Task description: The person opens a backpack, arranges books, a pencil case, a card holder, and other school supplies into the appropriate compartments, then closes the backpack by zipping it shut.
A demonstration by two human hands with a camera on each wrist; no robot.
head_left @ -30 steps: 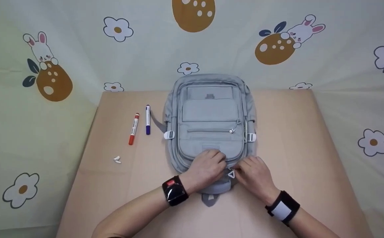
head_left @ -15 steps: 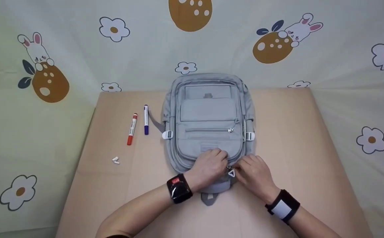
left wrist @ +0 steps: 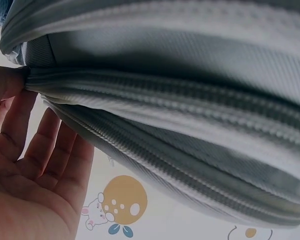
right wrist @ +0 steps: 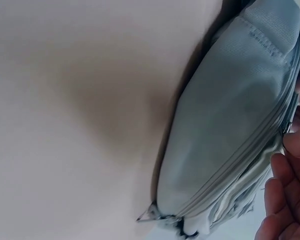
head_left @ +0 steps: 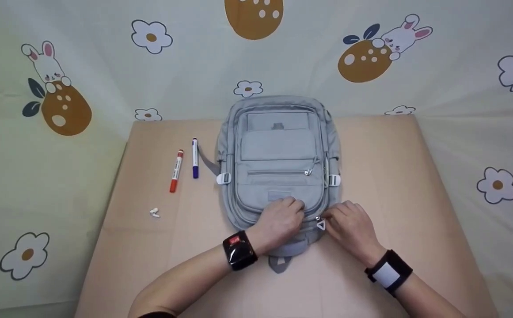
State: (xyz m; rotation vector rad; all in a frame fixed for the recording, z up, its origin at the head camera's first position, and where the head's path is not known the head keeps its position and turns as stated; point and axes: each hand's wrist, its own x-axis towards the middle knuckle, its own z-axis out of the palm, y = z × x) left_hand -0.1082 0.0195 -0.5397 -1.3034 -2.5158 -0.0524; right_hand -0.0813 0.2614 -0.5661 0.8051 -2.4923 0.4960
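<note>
A grey backpack [head_left: 278,145] lies on its back, its bottom end towards the person. My left hand [head_left: 280,221] pinches the zipper-edged fabric at this lower end. In the left wrist view, the thumb and a finger of the left hand [left wrist: 45,160] grip the edge of a zipper band [left wrist: 165,95], and the seams beside it gape. At the lower right corner, my right hand [head_left: 351,227] pinches the zipper pull [head_left: 318,219], from which a white triangular ring hangs. The right wrist view has the right hand [right wrist: 290,185] at the zipper line along the bag's side.
A red marker [head_left: 176,171] and a blue marker [head_left: 195,158] lie left of the backpack, with small white earbuds [head_left: 154,213] nearer the front. The tan table [head_left: 406,198] meets a patterned cloth backdrop [head_left: 194,57].
My right hand has moved right and slightly away from me with the zipper pull, around the bag's lower corner. The left hand shifted slightly right, then stayed in place.
</note>
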